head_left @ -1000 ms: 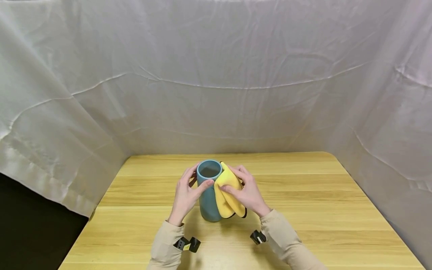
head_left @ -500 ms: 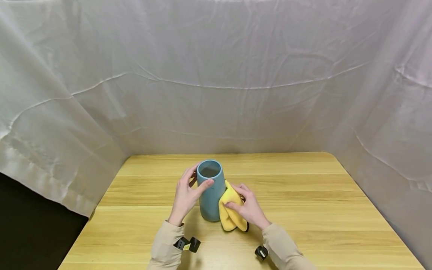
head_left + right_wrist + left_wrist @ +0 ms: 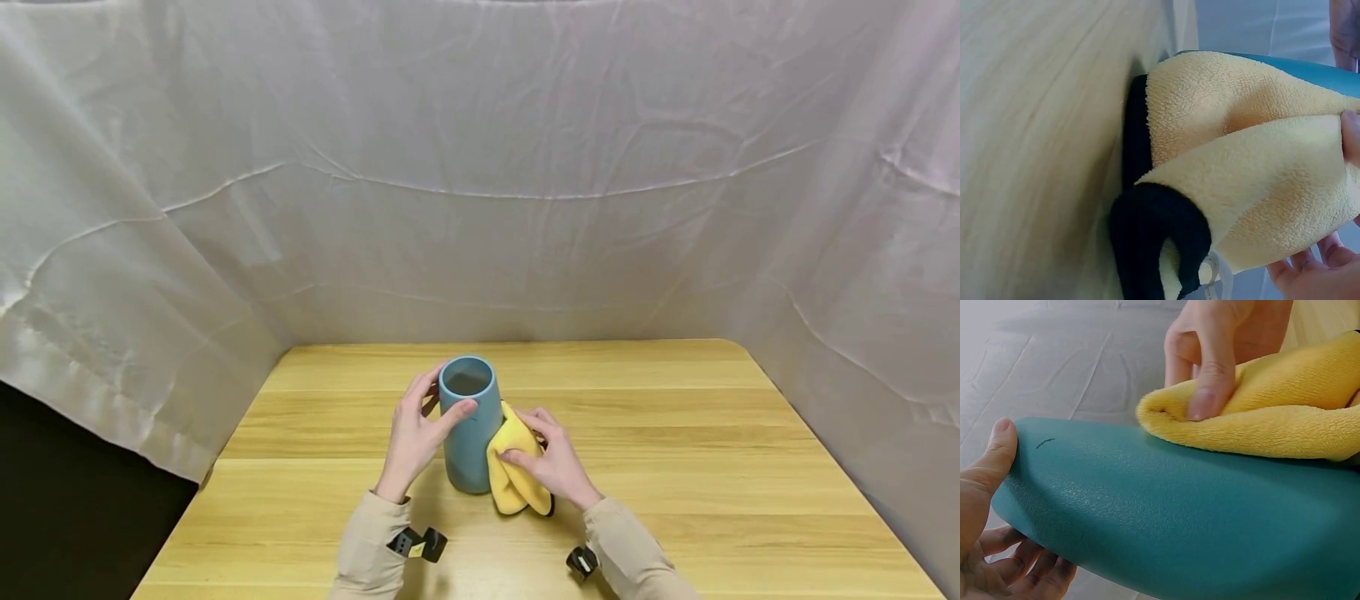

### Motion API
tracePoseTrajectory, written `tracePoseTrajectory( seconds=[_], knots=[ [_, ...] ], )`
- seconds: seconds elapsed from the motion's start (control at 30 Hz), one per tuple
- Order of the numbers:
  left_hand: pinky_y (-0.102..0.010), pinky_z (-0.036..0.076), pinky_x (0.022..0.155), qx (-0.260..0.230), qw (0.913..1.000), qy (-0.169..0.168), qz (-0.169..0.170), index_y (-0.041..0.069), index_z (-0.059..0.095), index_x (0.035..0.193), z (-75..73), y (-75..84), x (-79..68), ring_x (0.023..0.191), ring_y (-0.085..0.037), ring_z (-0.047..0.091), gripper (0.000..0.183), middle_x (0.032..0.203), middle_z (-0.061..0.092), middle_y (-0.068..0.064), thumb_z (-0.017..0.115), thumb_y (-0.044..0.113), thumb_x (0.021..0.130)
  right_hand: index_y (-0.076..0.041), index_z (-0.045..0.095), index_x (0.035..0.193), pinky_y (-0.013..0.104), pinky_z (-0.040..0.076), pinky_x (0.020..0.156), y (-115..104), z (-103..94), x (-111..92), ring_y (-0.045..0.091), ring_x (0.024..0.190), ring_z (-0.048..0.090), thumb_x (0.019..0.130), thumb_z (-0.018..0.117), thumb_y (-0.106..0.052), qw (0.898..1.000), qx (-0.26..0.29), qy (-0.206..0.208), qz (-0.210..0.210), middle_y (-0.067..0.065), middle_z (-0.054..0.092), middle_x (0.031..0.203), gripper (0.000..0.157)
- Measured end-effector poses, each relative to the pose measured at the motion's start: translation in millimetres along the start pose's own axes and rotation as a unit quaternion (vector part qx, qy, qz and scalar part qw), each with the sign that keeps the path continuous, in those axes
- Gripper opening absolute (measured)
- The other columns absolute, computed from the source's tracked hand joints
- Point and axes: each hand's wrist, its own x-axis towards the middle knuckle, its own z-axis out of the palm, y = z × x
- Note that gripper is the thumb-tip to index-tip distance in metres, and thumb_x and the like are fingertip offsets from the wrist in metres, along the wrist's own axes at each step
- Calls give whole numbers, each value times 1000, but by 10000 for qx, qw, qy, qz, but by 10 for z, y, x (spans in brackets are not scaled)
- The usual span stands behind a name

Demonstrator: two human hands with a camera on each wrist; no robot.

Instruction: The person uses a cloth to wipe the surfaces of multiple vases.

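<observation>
A teal-blue vase (image 3: 467,450) stands upright on the table, its round mouth facing up. My left hand (image 3: 411,437) grips it near the top, thumb on the near side and the other fingers reaching round behind. A short dark mark (image 3: 1045,443) shows on its wall in the left wrist view. On the vase's right side, my right hand (image 3: 557,467) pinches a folded yellow cloth (image 3: 512,477) with dark edging and holds it against the wall. The cloth's lower corners hang close over the table, and a pale tag (image 3: 1211,275) shows at its edge in the right wrist view.
The table (image 3: 712,467) is light wood with a rounded far corner. Grey-white fabric (image 3: 480,208) hangs behind it and along both sides. A black area (image 3: 67,500) lies beyond the table's left edge. Small black devices are strapped to both sleeves.
My right hand has slid the yellow cloth down the vase's right side, from near the rim to lower on the wall, uncovering the rim. The left hand and the vase stay in place.
</observation>
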Motion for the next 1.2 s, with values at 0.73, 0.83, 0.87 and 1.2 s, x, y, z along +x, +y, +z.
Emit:
tracePoseTrajectory(
  seconds=[0.73, 0.83, 0.87, 1.2],
  knots=[
    [-52, 52, 107, 10, 10000, -2, 21, 14, 59, 140, 3, 5, 9, 117, -30, 62, 59, 122, 64, -12, 81, 17, 85, -9, 62, 138, 25, 49, 84, -548, -163, 282, 8, 94, 54, 80, 85, -11, 9934, -66, 442, -1060, 7, 62, 105, 61],
    [-52, 52, 107, 23, 10000, 10, 12, 14, 59, 140, 3, 3, 9, 117, -30, 62, 60, 121, 64, -12, 82, 17, 85, -9, 62, 138, 26, 50, 83, -519, -158, 276, 8, 94, 54, 81, 85, -12, 9938, -28, 400, -1038, 7, 62, 105, 62],
    [-52, 52, 107, 27, 10000, 12, 7, 14, 59, 140, 3, 2, 9, 117, -30, 62, 60, 121, 64, -12, 82, 17, 85, -9, 62, 138, 27, 49, 83, -503, -155, 270, 9, 94, 54, 81, 85, -12, 9941, -22, 388, -1013, 7, 62, 105, 61],
    [-52, 51, 108, 15, 10000, 19, -34, 12, 58, 140, 7, 9, 1, 118, -31, 62, 61, 122, 64, -13, 82, 16, 85, -6, 63, 136, 24, 53, 80, -142, -65, 87, 11, 94, 56, 80, 86, -17, 9994, -38, 75, -335, 10, 65, 107, 61]
  ],
)
